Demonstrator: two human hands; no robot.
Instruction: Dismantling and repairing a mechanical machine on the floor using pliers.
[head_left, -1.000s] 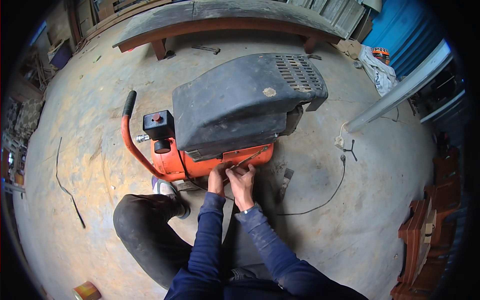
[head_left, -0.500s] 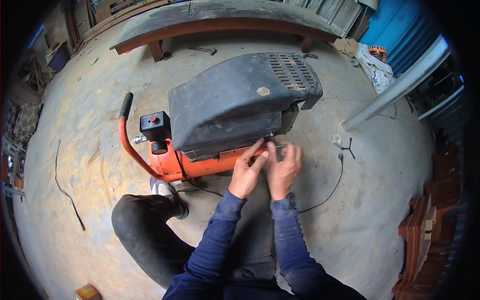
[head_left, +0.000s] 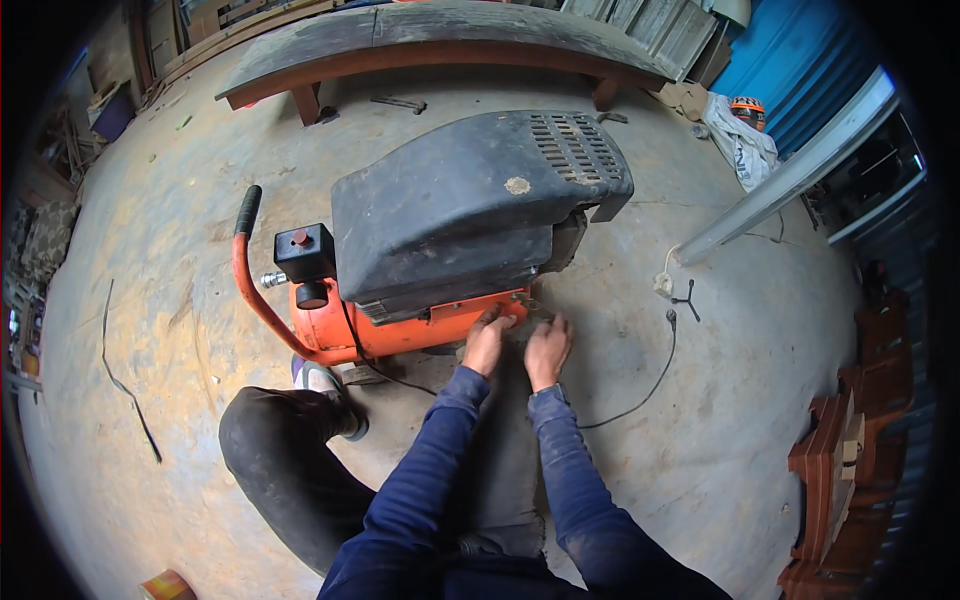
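An air compressor stands before me, with a scuffed black plastic cover (head_left: 440, 210) over an orange tank (head_left: 400, 325). My left hand (head_left: 484, 345) is at the right end of the tank, thumb and fingers bent together against its lower edge. Just to the right, apart from it, my right hand (head_left: 548, 350) has its fingers curled inward beside the tank's end. Whatever either hand's fingertips hold is too small or hidden to make out. A black pressure switch box (head_left: 304, 252) with a red knob and a curved orange handle (head_left: 245, 270) are at the compressor's left.
A long low wooden bench (head_left: 440, 50) spans the back. At right are a slanting metal post (head_left: 790, 170), a power cord with a plug (head_left: 671, 316), a small three-armed wrench (head_left: 690, 298) and brown wooden furniture (head_left: 825, 480). A thin dark rod (head_left: 125, 385) lies on the left floor.
Both hands have moved down from the cover's lower right edge to the tank's right end. They are farther apart than before. The view has shifted slightly.
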